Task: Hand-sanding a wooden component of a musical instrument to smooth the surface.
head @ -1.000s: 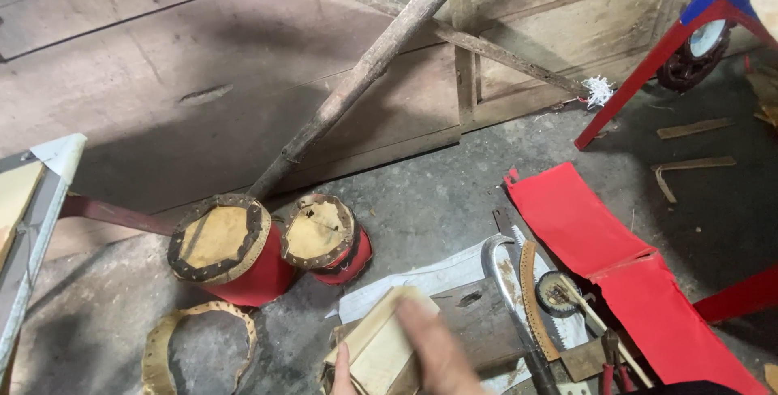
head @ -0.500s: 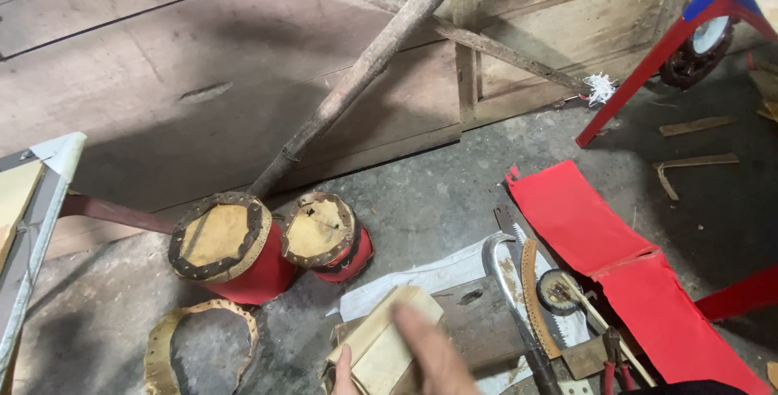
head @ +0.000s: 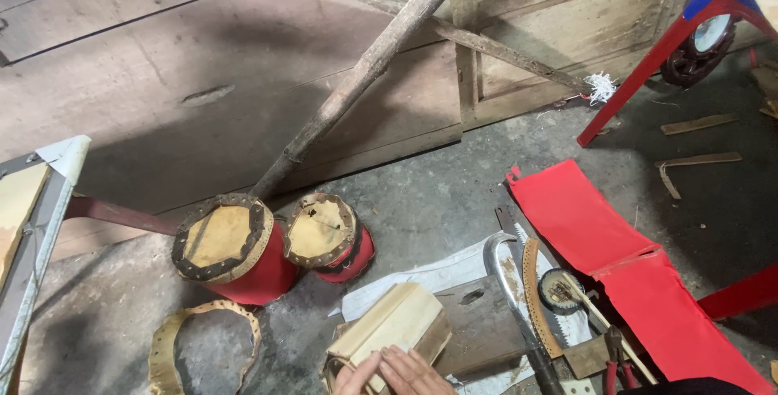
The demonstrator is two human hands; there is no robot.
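Note:
A pale wooden block (head: 393, 322) lies tilted on the floor at the bottom centre. My right hand (head: 415, 372) rests on its near end with the fingers laid flat over it. Only a finger or two of my left hand (head: 350, 379) show at the block's lower left corner, touching it. Just beyond the block stand two small red drums with tan skin tops, a larger one (head: 235, 253) and a smaller one (head: 328, 237), side by side and leaning. A loose studded leather ring (head: 203, 346) lies on the concrete to the left.
A hand saw (head: 519, 281), a dark wooden board (head: 478, 322), white paper (head: 429, 277) and red sheet material (head: 600, 241) lie to the right. Pliers (head: 616, 367) sit at the bottom right. A rough pole (head: 365, 71) leans against wooden panels. A metal frame (head: 40, 225) stands at left.
My right hand has slid down toward the bottom edge, uncovering more of the pale wooden block. The drums and tools have not moved.

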